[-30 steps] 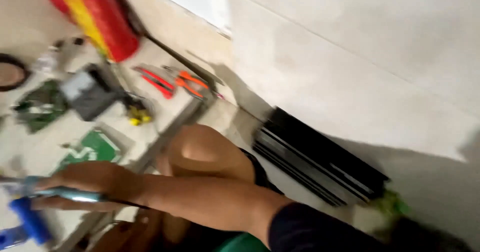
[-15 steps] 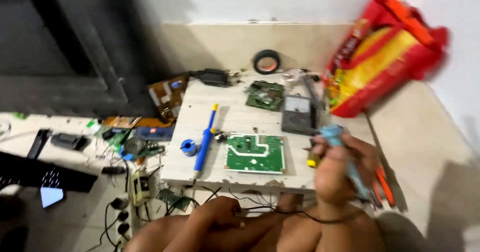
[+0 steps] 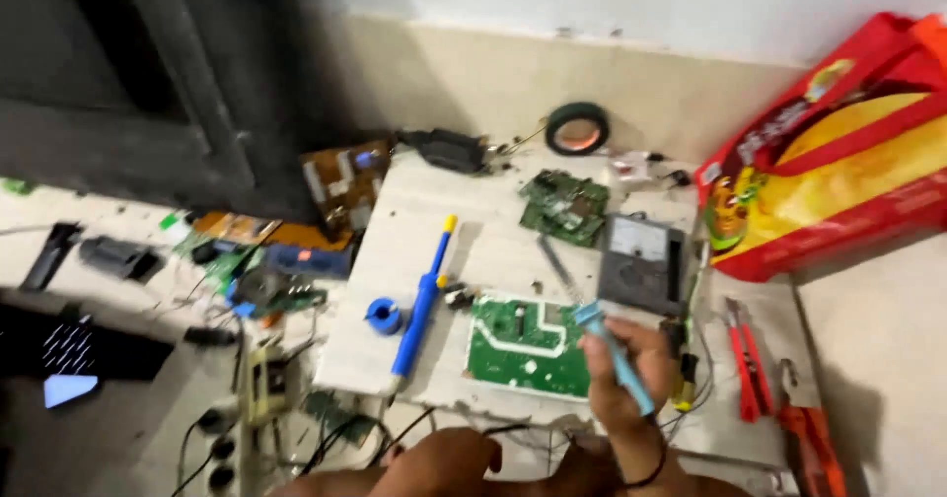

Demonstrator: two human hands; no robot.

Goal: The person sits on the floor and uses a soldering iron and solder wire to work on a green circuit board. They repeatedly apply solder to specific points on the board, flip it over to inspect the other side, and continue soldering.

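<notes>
Head view, right hand (image 3: 623, 369) gripping soldering iron (image 3: 614, 351)

The right hand (image 3: 626, 364) is raised above the forearm, which rises from the lower edge of the view with a dark band around the wrist. Its fingers (image 3: 602, 344) are curled closed in a pen-like grip, the back of the hand turned toward the right. The left hand is out of view. A bent bare knee (image 3: 444, 462) shows at the bottom.
</notes>
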